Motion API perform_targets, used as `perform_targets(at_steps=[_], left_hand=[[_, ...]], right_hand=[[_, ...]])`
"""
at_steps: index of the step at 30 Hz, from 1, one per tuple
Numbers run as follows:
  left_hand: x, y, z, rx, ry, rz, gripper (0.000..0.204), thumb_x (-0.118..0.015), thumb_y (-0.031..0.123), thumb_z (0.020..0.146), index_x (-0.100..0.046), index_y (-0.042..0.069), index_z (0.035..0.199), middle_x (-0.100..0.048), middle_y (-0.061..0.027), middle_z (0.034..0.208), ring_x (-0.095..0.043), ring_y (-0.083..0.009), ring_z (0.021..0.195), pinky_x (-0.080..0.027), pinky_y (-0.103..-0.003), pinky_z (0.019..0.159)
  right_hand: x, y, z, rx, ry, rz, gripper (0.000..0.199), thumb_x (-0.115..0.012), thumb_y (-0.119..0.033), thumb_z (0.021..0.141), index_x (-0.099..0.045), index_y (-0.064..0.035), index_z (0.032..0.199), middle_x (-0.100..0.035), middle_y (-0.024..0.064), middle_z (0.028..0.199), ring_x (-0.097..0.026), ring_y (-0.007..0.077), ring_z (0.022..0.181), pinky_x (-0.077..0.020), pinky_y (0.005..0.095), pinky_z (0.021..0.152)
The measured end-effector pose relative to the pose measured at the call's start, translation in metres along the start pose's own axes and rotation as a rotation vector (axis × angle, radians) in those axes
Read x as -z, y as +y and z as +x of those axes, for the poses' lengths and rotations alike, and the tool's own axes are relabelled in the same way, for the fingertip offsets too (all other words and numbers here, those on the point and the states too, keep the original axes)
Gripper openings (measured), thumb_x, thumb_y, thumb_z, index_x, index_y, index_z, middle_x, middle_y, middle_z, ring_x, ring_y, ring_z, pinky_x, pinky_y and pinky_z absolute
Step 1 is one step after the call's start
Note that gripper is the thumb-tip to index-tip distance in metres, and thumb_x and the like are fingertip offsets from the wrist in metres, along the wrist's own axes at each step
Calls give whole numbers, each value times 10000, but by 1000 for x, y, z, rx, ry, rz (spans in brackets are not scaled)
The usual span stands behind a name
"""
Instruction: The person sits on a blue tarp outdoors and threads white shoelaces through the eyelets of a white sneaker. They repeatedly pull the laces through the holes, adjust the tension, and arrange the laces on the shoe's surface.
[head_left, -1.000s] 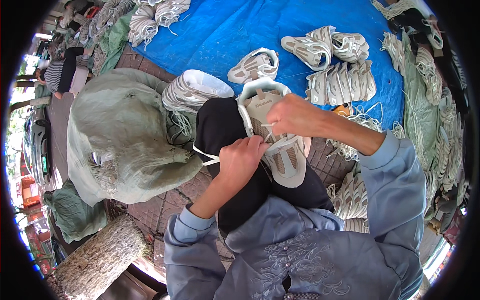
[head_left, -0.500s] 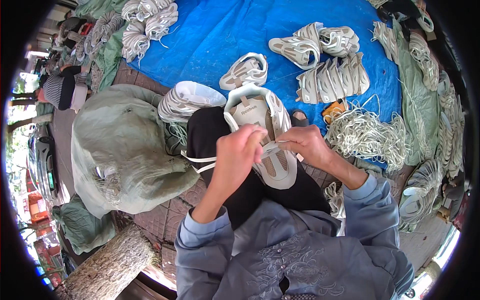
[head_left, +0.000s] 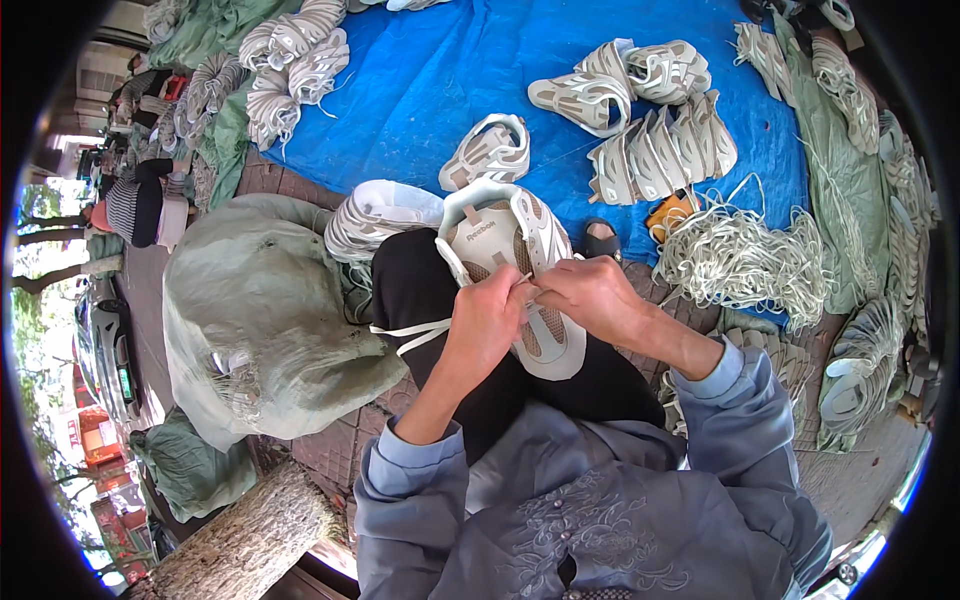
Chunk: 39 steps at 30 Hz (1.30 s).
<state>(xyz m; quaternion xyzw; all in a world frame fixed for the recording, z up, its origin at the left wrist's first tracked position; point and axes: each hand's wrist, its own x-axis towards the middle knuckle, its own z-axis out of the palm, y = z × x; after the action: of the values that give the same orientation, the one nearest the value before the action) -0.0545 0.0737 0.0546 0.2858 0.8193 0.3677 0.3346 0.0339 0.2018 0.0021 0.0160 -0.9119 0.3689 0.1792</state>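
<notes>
A white and beige sneaker (head_left: pixel 500 235) lies on my lap over black trousers, its heel toward the blue tarp. My left hand (head_left: pixel 487 325) pinches a white shoelace (head_left: pixel 410 333) at the shoe's eyelets; the lace trails off to the left across my knee. My right hand (head_left: pixel 585 292) meets it from the right, fingertips closed on the same lace over the middle of the shoe. Both hands touch the shoe's upper.
A blue tarp (head_left: pixel 420 80) holds pairs and rows of matching sneakers (head_left: pixel 660 150). A heap of loose white laces (head_left: pixel 740 255) lies to my right. A stuffed green sack (head_left: pixel 260 320) stands at my left, with a log (head_left: pixel 250 540) below it. A person (head_left: pixel 135 205) sits far left.
My left hand has moved up onto the shoe and closed in against my right hand. The view has shifted slightly, and the lace now hangs shorter at the left.
</notes>
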Motion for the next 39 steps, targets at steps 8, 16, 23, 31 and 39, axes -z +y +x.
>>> perform_targets(at_steps=[8, 16, 23, 31, 39], left_hand=[[0, 1, 25, 30, 40, 96, 212, -457, 163, 851, -536, -20, 778, -545, -92, 541, -529, -126, 416, -397, -260, 390], [-4, 0, 38, 15, -156, 244, 254, -408, 134, 847, -511, -51, 707, -543, -184, 540, -569, -277, 441, -470, -362, 486], [-9, 4, 36, -24, -150, 142, 220, -405, 98, 827, -512, -43, 697, -533, -136, 513, -539, -211, 398, -443, -319, 432], [2, -1, 48, -219, -286, 310, 182, -407, 55, 780, -577, -1, 749, -524, -108, 517, -518, -186, 430, -417, -316, 440], [-1, -15, 68, -440, -305, 679, 99, -513, 64, 710, -606, 31, 723, -574, -198, 645, -576, -322, 587, -442, -412, 528]], right_hand=[[14, 23, -13, -5, -1, 29, 77, -591, -95, 667, -621, -56, 726, -558, 42, 665, -561, 199, 665, -470, 304, 575], [-13, 31, -14, -8, 74, -26, 63, -583, -89, 634, -552, -38, 613, -515, 70, 612, -555, 215, 589, -461, 321, 512], [-20, 26, -11, 83, 155, -245, 77, -578, -81, 599, -514, -37, 600, -487, 78, 605, -553, 217, 547, -454, 313, 474], [-17, 40, -18, -221, 94, 388, 85, -612, -62, 638, -603, -40, 719, -560, 69, 657, -563, 212, 591, -457, 307, 550], [-11, 33, -8, -334, 143, 361, 292, -647, -25, 590, -568, -52, 870, -573, 76, 681, -575, 244, 648, -465, 335, 585]])
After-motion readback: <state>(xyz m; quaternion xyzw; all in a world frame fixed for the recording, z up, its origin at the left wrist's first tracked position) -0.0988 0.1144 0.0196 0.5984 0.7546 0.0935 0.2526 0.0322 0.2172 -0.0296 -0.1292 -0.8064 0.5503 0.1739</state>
